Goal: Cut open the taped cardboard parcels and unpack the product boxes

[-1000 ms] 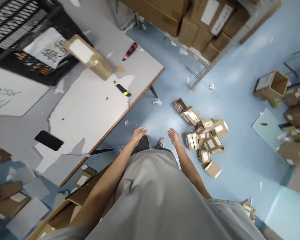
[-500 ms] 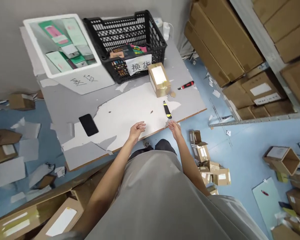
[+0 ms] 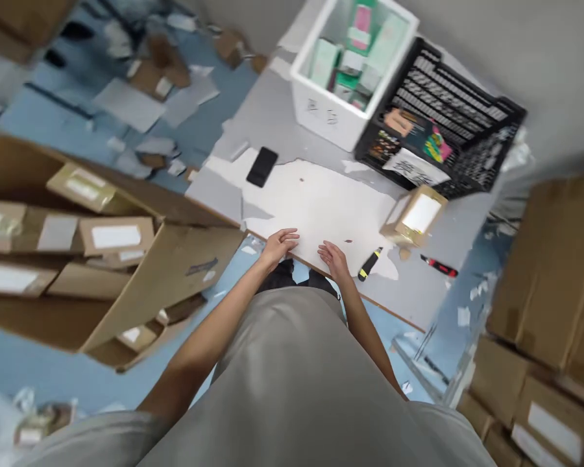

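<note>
My left hand [image 3: 279, 249] is over the near edge of the grey table [image 3: 253, 117], fingers apart and holding nothing. To its right my right hand [image 3: 333, 259] hovers at the same edge, also empty with its fingers loosely stretched. Closest to the right hand lies a black and yellow utility knife [image 3: 370, 263]. Beyond it sits a small taped carton [image 3: 413, 216] with a white label. A red and black utility knife [image 3: 438, 265] rests farther right. A black phone [image 3: 262, 167] lies on the table's left part.
A white bin [image 3: 331, 117] of green boxes and a black crate [image 3: 467, 143] with small packs stand along the table's back. To the left is a big open carton [image 3: 175, 272] holding several parcels. Large cartons [image 3: 549, 272] are stacked at right. Paper scraps litter the blue floor.
My view has swung to the left, so the table appears turned and the big open carton shows more fully. Both hands stay empty, and now appear farther left of the black and yellow knife.
</note>
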`<state>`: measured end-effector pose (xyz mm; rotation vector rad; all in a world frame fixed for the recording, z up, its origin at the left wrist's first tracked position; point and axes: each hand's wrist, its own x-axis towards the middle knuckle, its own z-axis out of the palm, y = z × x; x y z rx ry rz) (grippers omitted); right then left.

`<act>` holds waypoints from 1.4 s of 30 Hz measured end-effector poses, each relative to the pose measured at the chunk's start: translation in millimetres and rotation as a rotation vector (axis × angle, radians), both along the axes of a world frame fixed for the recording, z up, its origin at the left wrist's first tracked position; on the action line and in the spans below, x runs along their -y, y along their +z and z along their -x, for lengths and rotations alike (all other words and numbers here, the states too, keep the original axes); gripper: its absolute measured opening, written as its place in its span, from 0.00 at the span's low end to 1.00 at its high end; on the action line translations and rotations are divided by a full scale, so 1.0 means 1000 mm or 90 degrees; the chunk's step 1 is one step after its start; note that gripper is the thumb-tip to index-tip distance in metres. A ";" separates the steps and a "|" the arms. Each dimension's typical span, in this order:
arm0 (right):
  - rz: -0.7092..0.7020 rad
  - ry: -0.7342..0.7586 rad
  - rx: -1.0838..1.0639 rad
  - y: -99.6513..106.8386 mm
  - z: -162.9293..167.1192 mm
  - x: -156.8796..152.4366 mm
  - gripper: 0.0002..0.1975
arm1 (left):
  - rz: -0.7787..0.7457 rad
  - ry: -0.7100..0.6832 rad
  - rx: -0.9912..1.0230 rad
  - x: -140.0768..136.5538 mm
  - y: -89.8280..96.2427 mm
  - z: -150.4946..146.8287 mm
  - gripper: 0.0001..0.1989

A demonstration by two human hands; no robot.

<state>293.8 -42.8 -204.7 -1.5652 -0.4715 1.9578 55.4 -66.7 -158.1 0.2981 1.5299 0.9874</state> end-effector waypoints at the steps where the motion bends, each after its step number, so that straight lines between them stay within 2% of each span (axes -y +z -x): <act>1: 0.009 0.040 -0.006 -0.002 0.004 -0.003 0.19 | 0.012 0.046 -0.002 0.013 0.002 0.004 0.32; 8: 0.067 0.225 0.008 -0.014 0.048 -0.006 0.12 | 0.072 0.343 -0.017 0.135 0.015 0.036 0.28; 15: 0.001 0.376 0.023 0.000 0.128 0.021 0.13 | 0.029 0.528 -0.003 0.244 0.010 0.063 0.29; 19: -0.046 0.450 0.041 0.011 0.188 0.064 0.13 | -0.009 0.577 0.014 0.303 0.003 0.090 0.29; 25: -0.075 0.548 0.061 0.018 0.286 0.159 0.14 | -0.037 0.669 0.013 0.403 -0.006 0.148 0.30; 28: -0.105 0.597 0.059 0.024 0.326 0.198 0.14 | -0.041 0.712 0.018 0.442 -0.011 0.173 0.30; 32: -0.154 0.683 0.048 0.033 0.377 0.221 0.16 | -0.046 0.754 0.030 0.471 -0.017 0.207 0.31; 36: -0.225 0.745 0.058 0.031 0.444 0.219 0.16 | -0.043 0.787 0.031 0.477 -0.024 0.251 0.31; 39: -0.288 0.775 0.057 0.016 0.507 0.214 0.15 | -0.041 0.799 0.002 0.475 -0.030 0.292 0.31; 42: -0.314 0.792 0.090 -0.008 0.571 0.210 0.12 | -0.031 0.807 -0.041 0.471 -0.037 0.336 0.29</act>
